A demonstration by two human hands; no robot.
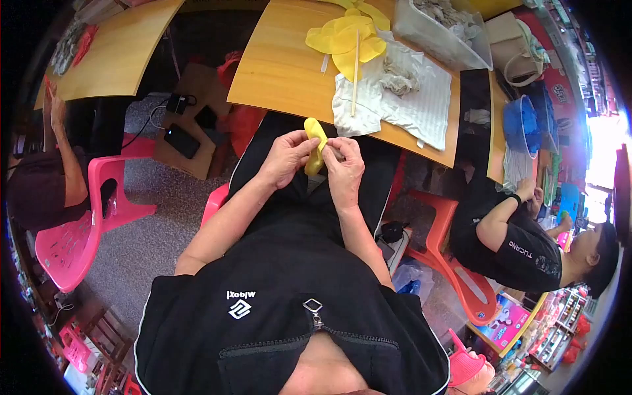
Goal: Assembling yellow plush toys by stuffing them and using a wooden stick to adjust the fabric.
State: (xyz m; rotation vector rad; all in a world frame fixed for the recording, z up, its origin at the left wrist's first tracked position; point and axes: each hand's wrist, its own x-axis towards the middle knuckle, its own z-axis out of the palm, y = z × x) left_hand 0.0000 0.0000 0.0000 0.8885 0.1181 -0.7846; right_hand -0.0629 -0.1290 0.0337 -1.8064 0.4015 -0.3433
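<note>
Just beyond the table's near edge, over my lap, a thin yellow petal-shaped piece [315,145] is pinched between my two hands. My left hand [289,157] grips its left edge with thumb and fingertips. On the other side, my right hand [344,168] is closed on the same piece; a bit of something greyish shows by its fingers. Similar yellow pieces [336,38] lie in a loose pile on the table. A thin pale stick [356,79] rests across them and onto a white cloth [431,108]. On this cloth sits a crumpled grey bundle [399,80].
The wooden table [276,66] also bears a clear plastic bin [454,39] of greyish pieces. A co-worker [533,243] sits at the right, near a blue-lined tub [521,125]; another person [49,168] is at a left table. Pink chair [72,253] and orange chair [454,276] stand either side.
</note>
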